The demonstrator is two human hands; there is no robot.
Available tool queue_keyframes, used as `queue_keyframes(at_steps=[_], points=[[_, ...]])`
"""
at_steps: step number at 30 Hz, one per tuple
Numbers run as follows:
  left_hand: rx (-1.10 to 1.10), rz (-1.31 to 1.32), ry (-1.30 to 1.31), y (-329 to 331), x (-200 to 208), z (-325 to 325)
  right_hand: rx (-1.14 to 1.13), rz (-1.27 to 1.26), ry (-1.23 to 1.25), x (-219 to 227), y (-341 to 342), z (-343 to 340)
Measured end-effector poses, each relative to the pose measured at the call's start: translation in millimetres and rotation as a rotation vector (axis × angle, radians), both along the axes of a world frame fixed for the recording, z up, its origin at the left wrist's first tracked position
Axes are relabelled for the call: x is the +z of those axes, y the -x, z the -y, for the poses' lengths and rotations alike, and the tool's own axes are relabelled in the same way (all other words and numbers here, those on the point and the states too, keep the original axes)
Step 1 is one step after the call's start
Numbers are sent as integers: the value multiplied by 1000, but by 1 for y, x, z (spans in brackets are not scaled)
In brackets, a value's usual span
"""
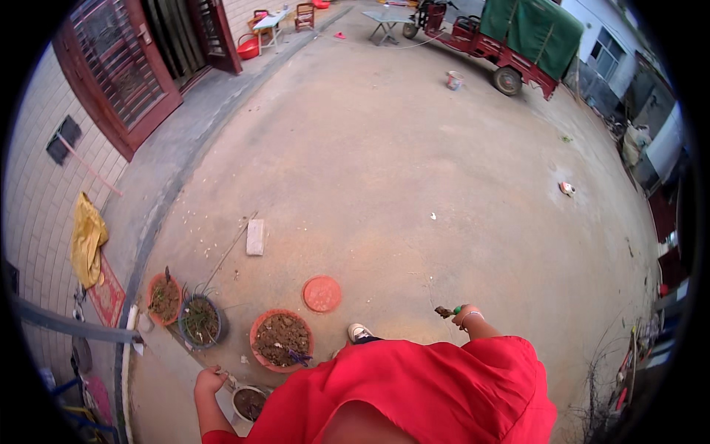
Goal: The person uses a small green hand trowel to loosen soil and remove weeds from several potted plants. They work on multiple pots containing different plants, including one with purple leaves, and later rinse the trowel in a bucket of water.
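The small green-handled trowel [446,312], its blade caked with dark soil, is out over the concrete yard floor [473,214], well apart from the pots, with the right hand [467,315] closed around its grip. The left hand [211,379] is at the small pale pot [234,402], fingers bent near its rim; whether it grips the rim or something beside it I cannot tell. Just beyond stands the large orange pot [310,336], filled with loose brown soil, a small purplish-blue object [300,357] lying near its edge. The step in hand looks to be working soil with the trowel among these pots; a next scoop or pour would call for bringing the blade back leftward, kept level, while the left hand steadies the small pot. To the left of the large pot are the grey-blue pot [223,328] with thin green leaves and the smaller orange pot [151,284]. A round orange lid or saucer [322,294] lies on the concrete near the large pot, and a pale brick [255,237] farther off. At the far side is a red cargo tricycle [497,50] under a green tarpaulin [534,33].
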State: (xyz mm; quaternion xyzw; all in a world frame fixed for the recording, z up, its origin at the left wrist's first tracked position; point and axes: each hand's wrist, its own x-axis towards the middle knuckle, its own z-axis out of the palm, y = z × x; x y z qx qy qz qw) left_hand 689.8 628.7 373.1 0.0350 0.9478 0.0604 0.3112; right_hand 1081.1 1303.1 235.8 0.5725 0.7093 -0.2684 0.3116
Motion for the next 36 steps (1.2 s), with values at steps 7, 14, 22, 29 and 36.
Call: queue_keyframes(at_steps=[7,14,22,29,36], points=[[-520,-54,-147,57,12,-189,-557,-212,24,42,-103,88],[-928,97,-301,14,50,-355,-749,3,43,51,-221,181],[-1015,57,-10,21,65,-440,-969,202,1,-9,-346,236],[-762,62,-109,23,72,-555,-992,99,34,-36,-374,175],[-763,46,-93,18,103,-650,-1209,-263,-132,-58,-378,40]])
